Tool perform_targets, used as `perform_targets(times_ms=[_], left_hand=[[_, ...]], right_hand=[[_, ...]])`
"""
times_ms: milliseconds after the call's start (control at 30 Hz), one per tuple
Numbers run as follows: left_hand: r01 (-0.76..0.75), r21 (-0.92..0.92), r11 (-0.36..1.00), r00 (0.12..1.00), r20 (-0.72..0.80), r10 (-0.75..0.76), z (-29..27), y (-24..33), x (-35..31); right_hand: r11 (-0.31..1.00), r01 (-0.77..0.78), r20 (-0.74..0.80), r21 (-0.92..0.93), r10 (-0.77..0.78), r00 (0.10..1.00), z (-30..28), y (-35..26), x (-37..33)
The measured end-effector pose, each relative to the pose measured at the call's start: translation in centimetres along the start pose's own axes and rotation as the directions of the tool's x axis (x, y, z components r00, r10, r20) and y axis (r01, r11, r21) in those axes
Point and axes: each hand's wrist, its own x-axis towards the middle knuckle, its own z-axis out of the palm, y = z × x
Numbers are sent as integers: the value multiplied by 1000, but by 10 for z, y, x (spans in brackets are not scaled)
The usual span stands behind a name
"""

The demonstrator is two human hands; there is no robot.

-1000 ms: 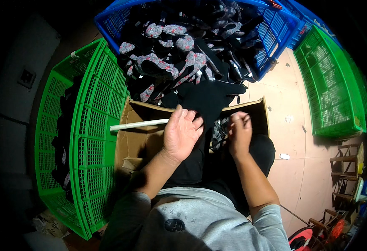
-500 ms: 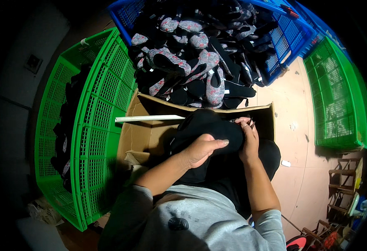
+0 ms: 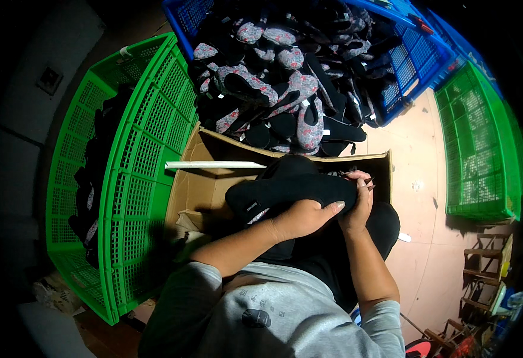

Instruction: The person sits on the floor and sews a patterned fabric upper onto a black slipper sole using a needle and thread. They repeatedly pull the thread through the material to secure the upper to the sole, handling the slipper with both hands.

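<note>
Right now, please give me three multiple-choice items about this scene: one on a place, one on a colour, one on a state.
1. Where is the cardboard box?
A. inside the blue crate
B. between the green crate at the person's left and the person's lap
C. on a shelf

2. What colour is the crate that holds the pile of patterned slippers?
A. blue
B. red
C. white

3. What are the hands doing?
A. both empty
B. only the right one holds something
C. left hand and right hand both hold the black slipper

Answers: 1 B, it stands beside the green crate; 2 A, its walls are blue; 3 C, both hands have a grip on it.
</note>
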Motion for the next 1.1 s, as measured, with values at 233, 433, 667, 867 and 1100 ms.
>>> perform_targets(times_ms=[233, 433, 667, 867, 1100], left_hand=[[34, 181, 983, 999, -4, -33, 12, -7, -5], [-64, 183, 981, 998, 10, 63, 13, 2, -7], [-11, 241, 971, 996, 83, -10, 7, 24, -11], [122, 283, 951, 974, 152, -170, 5, 32, -11], [117, 336, 935, 967, 176, -185, 4, 38, -11]], right_hand=[[981, -75, -46, 176, 84, 995, 4, -1, 5], [955, -126, -46, 268, 143, 989, 1, -1, 7], [952, -110, -77, 286, 137, 988, -4, 5, 9], [950, -126, -95, 285, 159, 983, -2, 2, 10], [955, -117, -83, 272, 144, 986, -8, 6, 12]])
